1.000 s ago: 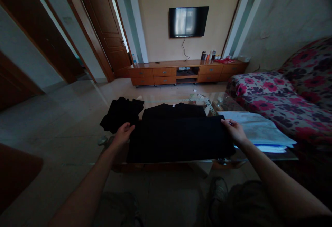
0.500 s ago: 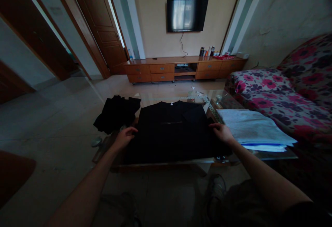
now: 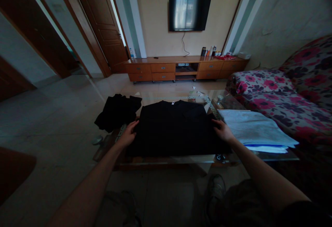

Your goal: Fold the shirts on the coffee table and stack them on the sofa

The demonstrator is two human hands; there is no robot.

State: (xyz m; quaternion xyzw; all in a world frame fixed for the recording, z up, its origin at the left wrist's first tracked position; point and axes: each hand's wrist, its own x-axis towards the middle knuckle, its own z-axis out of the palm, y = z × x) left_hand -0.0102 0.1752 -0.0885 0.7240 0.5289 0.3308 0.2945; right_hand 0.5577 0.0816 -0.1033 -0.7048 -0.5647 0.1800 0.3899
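Note:
A black T-shirt (image 3: 172,130) lies spread on the glass table, its neckline with a small white label pointing away from me. At the shirt's left edge, my left hand (image 3: 129,134) has its fingers closed on the cloth. My right hand (image 3: 222,130) pinches the opposite edge; its fingertips are partly lost against the dark fabric. A crumpled heap of black clothing (image 3: 116,111) sits just beyond my left hand. To the right of my right hand lies a stack of flat, pale blue-grey sheets or bags (image 3: 255,128).
The glass coffee table (image 3: 176,159) has a patterned border. A floral sofa (image 3: 269,95) stands at the right. Farther off are a low wooden cabinet (image 3: 163,68) with bottles on top and a wall-mounted television (image 3: 189,14). My shoe (image 3: 217,185) shows below the table.
The shirt's near edge has shifted slightly away from me, baring more of the table's front edge. My left hand has moved a little up along the shirt's side. The view has shifted slightly.

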